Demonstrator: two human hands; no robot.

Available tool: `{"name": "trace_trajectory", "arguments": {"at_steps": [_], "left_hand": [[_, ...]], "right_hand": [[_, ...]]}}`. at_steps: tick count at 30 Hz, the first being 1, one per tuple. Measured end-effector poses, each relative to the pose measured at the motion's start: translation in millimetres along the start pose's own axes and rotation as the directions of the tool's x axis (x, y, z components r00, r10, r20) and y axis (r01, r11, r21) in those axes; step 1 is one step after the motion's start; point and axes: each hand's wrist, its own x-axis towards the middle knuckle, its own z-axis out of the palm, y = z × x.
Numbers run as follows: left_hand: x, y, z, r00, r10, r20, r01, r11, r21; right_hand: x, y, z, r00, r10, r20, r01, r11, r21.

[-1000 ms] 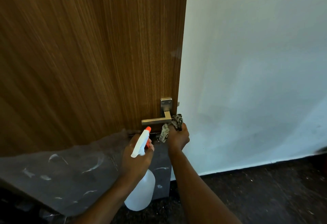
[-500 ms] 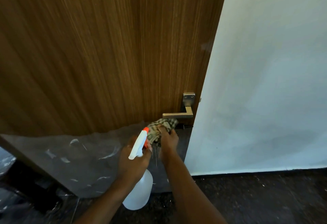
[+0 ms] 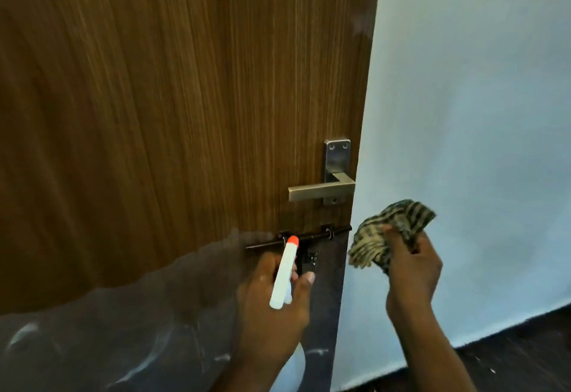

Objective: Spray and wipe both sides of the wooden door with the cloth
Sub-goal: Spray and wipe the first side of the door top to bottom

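The wooden door [image 3: 185, 88] fills the left and centre of the head view, brown with vertical grain. Its lower part is covered by a grey plastic film [image 3: 108, 329]. My left hand [image 3: 272, 308] grips a white spray bottle [image 3: 284, 274] with an orange nozzle pointing up at the door, close to the black sliding bolt [image 3: 309, 238]. My right hand [image 3: 411, 271] holds a crumpled checked cloth [image 3: 386, 234] off the door, in front of the wall to the right of the door edge.
A steel lever handle [image 3: 321, 190] with its back plate sits near the door's right edge. A pale blue-white wall [image 3: 479, 113] is to the right. Dark speckled floor [image 3: 509, 357] runs along the wall's base.
My right hand has pulled the cloth away from under the handle, rightward off the door. The view has come closer to the door and the sliding bolt is now uncovered.
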Motion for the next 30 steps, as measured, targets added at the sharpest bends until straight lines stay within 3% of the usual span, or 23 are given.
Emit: {"name": "trace_trajectory", "arguments": {"at_steps": [4, 7, 12, 15, 18, 21, 22, 26, 27, 30], "left_hand": [[-1.1, -42.7, 27.2, 0.996, -0.040, 0.075, 0.033, 0.995, 0.097], [-3.5, -68.7, 42.5, 0.998, 0.008, 0.065, -0.010, 0.999, 0.040], [-28.3, -103.4, 46.5, 0.975, 0.215, 0.052, -0.210, 0.975, -0.078], [-37.2, -117.4, 29.5, 0.976, 0.216, 0.004, -0.212, 0.961, -0.177], [-31.7, -121.2, 5.0, 0.991, 0.132, -0.009, -0.130, 0.955, -0.265], [-27.3, -125.9, -18.5, 0.994, 0.094, -0.049, -0.105, 0.939, -0.326], [-26.9, -127.2, -23.6, 0.994, 0.085, -0.062, -0.101, 0.936, -0.338], [-26.1, -134.7, -28.9, 0.991, 0.104, -0.083, -0.126, 0.929, -0.347], [-27.0, -135.2, -28.2, 0.990, 0.102, -0.095, -0.129, 0.928, -0.348], [-32.4, -133.3, -25.2, 0.971, 0.215, -0.108, -0.236, 0.934, -0.267]], "right_hand": [[22.7, 14.2, -0.1, 0.961, -0.267, -0.077, 0.267, 0.964, 0.000], [26.4, 31.0, -2.4, 0.911, -0.404, -0.079, 0.405, 0.914, 0.002], [5.1, 73.5, -3.1, 0.746, -0.659, -0.092, 0.652, 0.752, -0.097], [-10.3, 87.7, 18.5, 0.606, -0.792, -0.073, 0.777, 0.609, -0.155], [-23.7, 89.3, 66.2, 0.528, -0.849, 0.013, 0.832, 0.514, -0.209], [-33.9, 85.9, 96.9, 0.542, -0.841, 0.010, 0.815, 0.522, -0.252], [-33.6, 87.4, 99.7, 0.513, -0.858, 0.012, 0.829, 0.491, -0.269], [-33.6, 98.4, 95.9, 0.168, -0.954, 0.249, 0.954, 0.094, -0.285], [-35.4, 96.6, 95.3, 0.137, -0.945, 0.297, 0.961, 0.054, -0.272], [-37.0, 80.6, 92.1, 0.151, -0.912, 0.382, 0.977, 0.079, -0.198]]}}
